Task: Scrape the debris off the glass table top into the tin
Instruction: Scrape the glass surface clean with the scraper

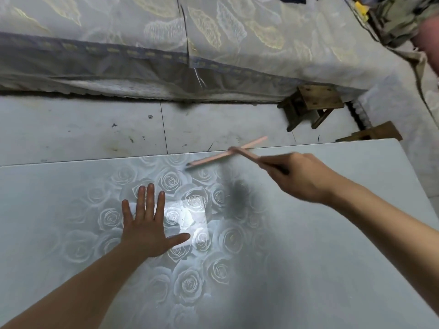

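Pink scraper [225, 155] gripped by right hand [299, 176], angled to far table edge [332, 144] | left hand [147, 224] laid flat, fingers spread, for bracing | tin unseen

Mattress [166, 43] and wooden stool [313, 103] on tiled floor [83, 129]

Left forearm comes in bare from 7 o'clock, and the left hand [147, 224] lies palm down on the glass table top [332, 257], four fingers [150, 198] straight and pointing to 12 o'clock, thumb spread out toward 3 o'clock. Right forearm enters from 4 o'clock and reaches toward 10 o'clock, wrist nearly in line with the arm, back of the hand facing up. The right hand [301, 176], slightly blurred, has its fingers curled around the handle of the pink scraper [225, 154], knuckles leading toward 10 o'clock.
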`<state>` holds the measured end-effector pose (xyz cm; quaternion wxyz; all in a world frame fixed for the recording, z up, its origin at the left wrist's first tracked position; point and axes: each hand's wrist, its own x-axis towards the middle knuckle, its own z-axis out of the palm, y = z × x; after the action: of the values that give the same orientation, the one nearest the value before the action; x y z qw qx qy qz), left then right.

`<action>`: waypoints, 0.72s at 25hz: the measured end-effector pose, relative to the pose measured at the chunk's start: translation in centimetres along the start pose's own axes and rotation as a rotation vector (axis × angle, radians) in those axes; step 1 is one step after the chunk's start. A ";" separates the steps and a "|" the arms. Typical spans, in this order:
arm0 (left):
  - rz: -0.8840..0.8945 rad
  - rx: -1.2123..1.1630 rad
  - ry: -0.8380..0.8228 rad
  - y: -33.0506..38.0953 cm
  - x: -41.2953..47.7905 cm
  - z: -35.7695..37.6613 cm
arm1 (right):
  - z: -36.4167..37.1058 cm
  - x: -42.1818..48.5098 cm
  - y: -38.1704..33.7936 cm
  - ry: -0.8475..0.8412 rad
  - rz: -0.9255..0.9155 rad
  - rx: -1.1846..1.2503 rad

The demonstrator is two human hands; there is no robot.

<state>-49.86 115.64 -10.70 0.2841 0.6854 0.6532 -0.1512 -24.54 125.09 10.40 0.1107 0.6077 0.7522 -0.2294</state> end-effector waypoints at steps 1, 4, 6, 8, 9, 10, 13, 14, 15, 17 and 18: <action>-0.002 0.001 0.006 0.0 0.1 0.1 | 0.3 1.3 -0.4 -0.002 0.001 0.013; -0.009 0.023 0.005 -0.1 0.1 0.2 | 1.9 0.8 0.6 -0.028 0.004 0.011; -0.016 0.032 -0.004 -0.2 0.0 0.3 | 2.6 -3.0 2.3 -0.082 -0.032 -0.035; -0.019 0.027 -0.003 -0.4 0.1 0.3 | 2.0 -7.0 2.7 -0.213 0.022 -0.081; -0.018 0.019 -0.005 -0.3 0.1 0.1 | 1.2 -7.9 2.6 -0.252 0.064 -0.087; -0.019 0.010 -0.010 -0.2 0.1 0.0 | 0.4 -8.0 2.3 -0.259 0.075 -0.101; -0.021 0.015 -0.032 -0.1 -0.1 -0.2 | -0.9 -3.1 -0.6 -0.151 -0.098 -0.187; -0.020 0.010 -0.029 0.1 -0.2 -0.4 | -0.9 -0.8 -1.7 -0.094 -0.161 -0.199; -0.013 0.011 -0.030 0.1 -0.2 -0.4 | -0.3 1.0 -2.7 -0.065 -0.184 -0.187; 0.009 -0.004 -0.033 0.5 -0.3 -0.7 | 0.7 2.0 -2.9 -0.088 -0.158 -0.215; 0.014 -0.007 -0.041 0.7 -0.2 -0.7 | 0.9 1.2 -2.1 -0.117 -0.153 -0.212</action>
<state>-49.32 115.92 -9.90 0.3008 0.6857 0.6431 -0.1607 -26.92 125.33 9.53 0.2001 0.5191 0.8086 -0.1913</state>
